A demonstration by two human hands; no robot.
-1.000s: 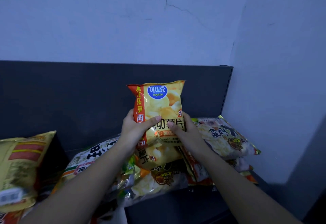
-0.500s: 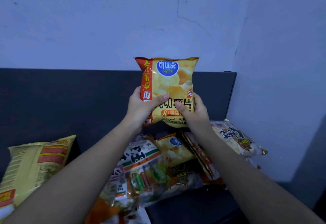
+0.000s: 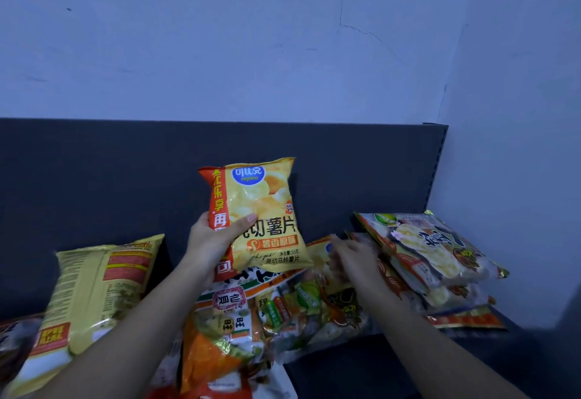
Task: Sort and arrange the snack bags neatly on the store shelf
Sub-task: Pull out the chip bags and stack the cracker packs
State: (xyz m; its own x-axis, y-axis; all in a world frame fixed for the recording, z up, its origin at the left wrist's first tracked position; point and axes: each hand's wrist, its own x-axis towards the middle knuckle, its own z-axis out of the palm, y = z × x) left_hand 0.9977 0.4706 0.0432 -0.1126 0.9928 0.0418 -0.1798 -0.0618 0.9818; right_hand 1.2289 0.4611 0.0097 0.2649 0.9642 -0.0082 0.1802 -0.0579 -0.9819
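My left hand [image 3: 207, 244] grips a yellow potato chip bag [image 3: 261, 207] with a red side stripe by its lower left edge and holds it upright in front of the dark shelf back panel [image 3: 94, 175]. To the right of it, my right hand [image 3: 355, 260] is blurred and reaches down with its fingers stretched onto a second yellow chip bag [image 3: 319, 249] lying in the pile. Below both hands lies a clear rice cracker bag [image 3: 251, 307] holding several small packets.
A stack of flat cracker bags [image 3: 434, 251] lies in the shelf's right corner against the pale wall [image 3: 518, 115]. A large yellow bag [image 3: 94, 288] leans at the left. The dark shelf floor [image 3: 345, 367] shows at the front right.
My right hand has let go of the chip bag and dropped to the pile on the right. My left hand alone now holds the bag, lower and further left.
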